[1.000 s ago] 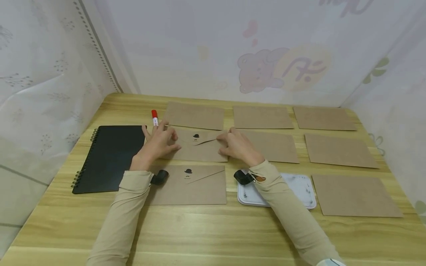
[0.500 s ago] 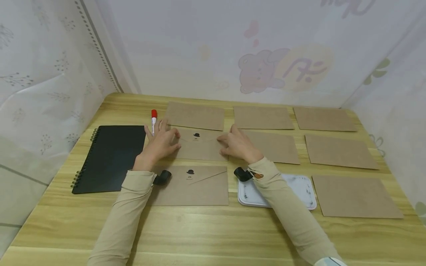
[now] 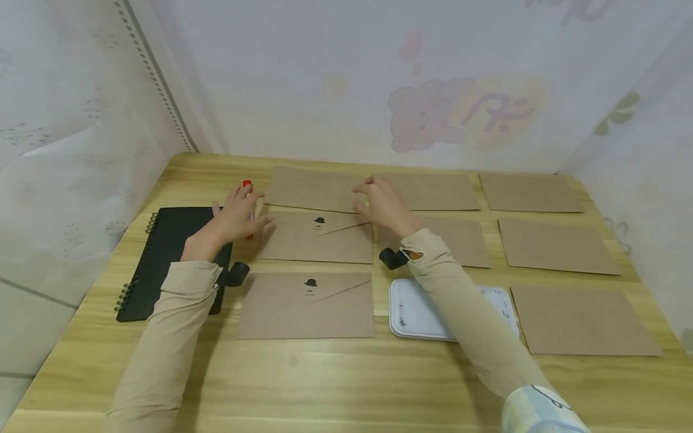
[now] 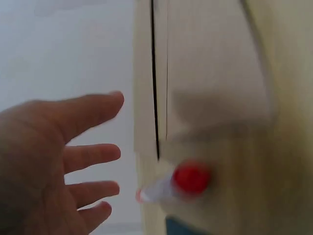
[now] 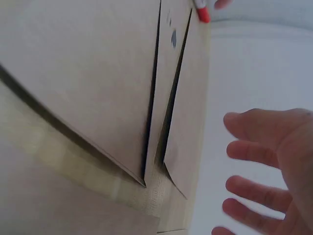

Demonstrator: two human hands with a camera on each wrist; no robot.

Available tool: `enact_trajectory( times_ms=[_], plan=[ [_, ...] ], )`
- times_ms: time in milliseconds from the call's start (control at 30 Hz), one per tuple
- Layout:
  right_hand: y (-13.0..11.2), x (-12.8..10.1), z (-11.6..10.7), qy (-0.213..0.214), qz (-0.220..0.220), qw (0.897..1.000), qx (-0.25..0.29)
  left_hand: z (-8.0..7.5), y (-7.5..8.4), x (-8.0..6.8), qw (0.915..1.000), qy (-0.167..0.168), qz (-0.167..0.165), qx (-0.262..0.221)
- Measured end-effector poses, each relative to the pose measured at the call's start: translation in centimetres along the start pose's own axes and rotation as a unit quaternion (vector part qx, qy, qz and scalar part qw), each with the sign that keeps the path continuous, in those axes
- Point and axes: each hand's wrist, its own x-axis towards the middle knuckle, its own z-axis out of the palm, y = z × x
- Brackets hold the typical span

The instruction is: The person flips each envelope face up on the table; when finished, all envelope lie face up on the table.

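Note:
A brown envelope with a small black hat print (image 3: 316, 237) lies flap up in the middle row, with no hand on it. My left hand (image 3: 238, 207) hovers just left of it with fingers spread, over a red-capped marker (image 3: 247, 185) beside the black spiral notebook (image 3: 162, 258). In the left wrist view the straight fingers (image 4: 73, 152) are close to the marker's red cap (image 4: 190, 178) and apart from it. My right hand (image 3: 373, 195) is open above the right edge of the back-row envelope (image 3: 314, 187). Its spread fingers (image 5: 259, 152) hold nothing.
A second hat-print envelope (image 3: 305, 304) lies at the front, with a white tray (image 3: 417, 313) to its right. Several plain brown envelopes (image 3: 557, 245) cover the right half of the wooden table (image 3: 335, 379). Curtain walls close in three sides.
Both hands have left the middle envelope. The left hand moved left and back to the marker; the right hand moved back to the far-row envelope.

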Motion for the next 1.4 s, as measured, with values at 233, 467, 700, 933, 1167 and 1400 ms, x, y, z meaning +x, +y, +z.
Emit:
enact_trajectory(
  times_ms=[233,467,700,933,1167,1400],
  plan=[
    [0.3,3.0,0.8,-0.088,-0.019,0.996,-0.017,-2.7,-2.1,3.1,0.9975,-0.032,0.063,0.010],
    [0.5,3.7,1.9,-0.118,0.010,0.993,0.008,-3.1,-3.5,5.6,0.9976,-0.017,0.063,-0.024],
    [0.5,4.2,2.2,-0.143,0.026,0.989,0.005,-1.9,-3.3,6.6,0.9921,-0.064,0.075,0.077],
    [0.4,4.6,1.5,-0.191,0.026,0.981,0.031,-1.7,-3.0,6.7,0.9910,-0.052,0.050,0.112],
    [0.2,4.5,1.2,-0.210,0.037,0.976,0.046,-1.5,-2.7,6.6,0.9892,-0.038,0.067,0.125],
    [0.1,4.6,0.9,-0.194,-0.002,0.980,0.037,-1.3,-2.4,6.9,0.9919,-0.045,0.075,0.092]
  ],
)
